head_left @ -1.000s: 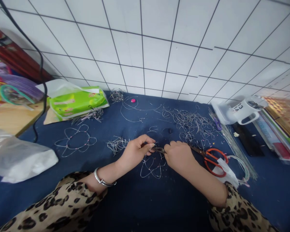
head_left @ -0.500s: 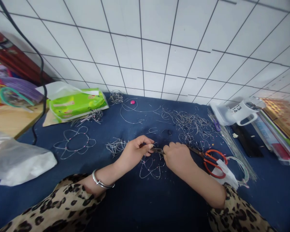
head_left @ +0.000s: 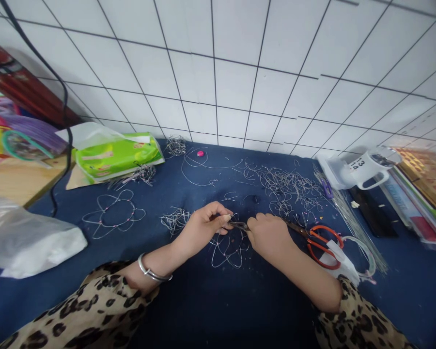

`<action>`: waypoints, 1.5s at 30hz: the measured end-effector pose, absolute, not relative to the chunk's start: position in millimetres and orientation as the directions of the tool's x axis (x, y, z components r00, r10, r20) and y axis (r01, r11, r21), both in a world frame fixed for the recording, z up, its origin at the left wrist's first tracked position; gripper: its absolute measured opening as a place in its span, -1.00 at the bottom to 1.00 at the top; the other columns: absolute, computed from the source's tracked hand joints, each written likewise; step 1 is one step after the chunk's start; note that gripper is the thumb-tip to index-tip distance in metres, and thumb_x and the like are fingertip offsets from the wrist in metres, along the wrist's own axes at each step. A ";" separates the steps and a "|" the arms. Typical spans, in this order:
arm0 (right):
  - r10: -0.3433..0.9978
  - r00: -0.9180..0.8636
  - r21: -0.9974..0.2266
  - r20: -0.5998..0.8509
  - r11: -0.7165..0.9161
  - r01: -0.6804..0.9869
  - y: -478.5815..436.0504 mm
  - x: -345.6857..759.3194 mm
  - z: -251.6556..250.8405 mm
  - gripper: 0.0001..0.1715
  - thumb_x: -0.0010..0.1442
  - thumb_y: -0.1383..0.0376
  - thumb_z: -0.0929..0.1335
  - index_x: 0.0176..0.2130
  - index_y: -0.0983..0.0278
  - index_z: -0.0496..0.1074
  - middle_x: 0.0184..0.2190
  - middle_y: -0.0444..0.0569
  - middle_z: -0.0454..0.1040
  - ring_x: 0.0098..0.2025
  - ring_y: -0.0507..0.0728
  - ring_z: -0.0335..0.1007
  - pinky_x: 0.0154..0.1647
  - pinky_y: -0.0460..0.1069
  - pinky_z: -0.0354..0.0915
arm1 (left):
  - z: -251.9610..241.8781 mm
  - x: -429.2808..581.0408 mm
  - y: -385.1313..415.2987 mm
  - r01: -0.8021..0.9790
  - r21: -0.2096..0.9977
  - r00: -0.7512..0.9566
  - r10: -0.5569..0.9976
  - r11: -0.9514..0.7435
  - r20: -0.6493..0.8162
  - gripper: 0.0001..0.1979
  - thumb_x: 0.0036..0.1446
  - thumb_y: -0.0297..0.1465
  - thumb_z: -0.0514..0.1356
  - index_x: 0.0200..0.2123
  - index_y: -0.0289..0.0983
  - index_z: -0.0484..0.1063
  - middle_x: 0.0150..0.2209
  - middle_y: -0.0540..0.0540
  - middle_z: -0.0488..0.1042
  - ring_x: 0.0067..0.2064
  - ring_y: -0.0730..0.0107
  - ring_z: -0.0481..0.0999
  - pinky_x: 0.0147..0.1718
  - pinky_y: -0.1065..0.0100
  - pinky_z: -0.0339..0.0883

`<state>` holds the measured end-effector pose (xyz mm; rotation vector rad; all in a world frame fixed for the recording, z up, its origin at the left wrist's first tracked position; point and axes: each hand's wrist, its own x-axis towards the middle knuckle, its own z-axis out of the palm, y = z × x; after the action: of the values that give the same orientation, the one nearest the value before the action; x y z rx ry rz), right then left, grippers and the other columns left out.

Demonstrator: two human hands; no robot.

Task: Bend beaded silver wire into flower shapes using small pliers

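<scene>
In the middle of the head view, my left hand (head_left: 207, 225) pinches the upper part of a flower-shaped wire frame (head_left: 225, 256) with small pink beads on it. My right hand (head_left: 271, 236) is closed around small pliers (head_left: 242, 226), whose dark jaws reach to my left fingertips. The wire between jaws and fingertips is too small to make out. The frame's lower petals hang below both hands. A second beaded wire flower (head_left: 116, 214) lies flat on the dark blue cloth to the left. Beside my left wrist rests a small heap of bent wire (head_left: 175, 220).
Right of my right hand lie orange-handled scissors (head_left: 326, 247), a bundle of straight wires (head_left: 363, 237) and a white mug (head_left: 366, 167). Tangled wire pieces (head_left: 285, 184) spread behind. At left are a green tissue pack (head_left: 118, 157), a plastic bag (head_left: 39, 247) and a black cable (head_left: 66, 97).
Both hands stay nearly in place, still holding the wire flower and pliers. The whole view has shifted very slightly.
</scene>
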<state>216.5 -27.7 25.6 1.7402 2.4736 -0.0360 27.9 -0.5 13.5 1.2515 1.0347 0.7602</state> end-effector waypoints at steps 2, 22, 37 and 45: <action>0.937 -0.338 0.034 -0.088 0.342 0.939 -26.1 218.3 26.7 -0.74 0.18 0.18 0.19 -0.36 0.26 0.35 -0.39 0.00 0.38 -0.33 0.13 0.27 -0.34 0.00 0.07 | 14.5 26.6 1.3 0.057 0.984 0.394 0.902 0.169 -0.178 -0.88 0.12 -0.35 0.11 -0.36 -0.31 0.28 -0.14 -0.11 0.38 -0.29 0.44 0.50 -0.34 0.37 0.45; 0.938 -0.342 0.029 -0.047 0.344 0.939 -26.4 217.2 30.5 -0.71 0.19 0.17 0.18 -0.36 0.26 0.36 -0.39 0.02 0.36 -0.30 0.14 0.24 -0.29 0.02 0.03 | 11.0 25.7 5.6 0.018 0.983 0.429 0.887 0.184 -0.174 -0.87 0.13 -0.35 0.10 -0.35 -0.31 0.27 -0.10 -0.12 0.36 -0.31 0.48 0.49 -0.30 0.35 0.45; 0.934 -0.352 -0.003 -0.069 0.352 0.936 -26.1 218.4 28.9 -0.68 0.19 0.14 0.18 -0.37 0.28 0.38 -0.40 0.03 0.38 -0.32 0.12 0.27 -0.31 0.00 0.05 | 13.5 27.6 4.9 0.033 0.970 0.416 0.879 0.243 -0.234 -0.86 0.13 -0.34 0.11 -0.36 -0.31 0.24 -0.11 -0.12 0.37 -0.32 0.47 0.52 -0.33 0.36 0.45; 0.928 -0.367 -0.012 -0.066 0.367 0.930 -26.3 219.4 29.3 -0.66 0.20 0.13 0.18 -0.37 0.27 0.39 -0.41 0.01 0.39 -0.33 0.12 0.29 -0.30 0.00 0.10 | 9.0 25.6 6.5 0.058 0.983 0.433 0.883 0.175 -0.183 -0.85 0.13 -0.32 0.11 -0.34 -0.30 0.27 -0.20 -0.10 0.45 -0.31 0.44 0.52 -0.34 0.38 0.45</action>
<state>219.4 -26.3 29.3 1.7395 2.5573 -0.0733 25.6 6.5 9.0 1.2670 0.9667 0.7359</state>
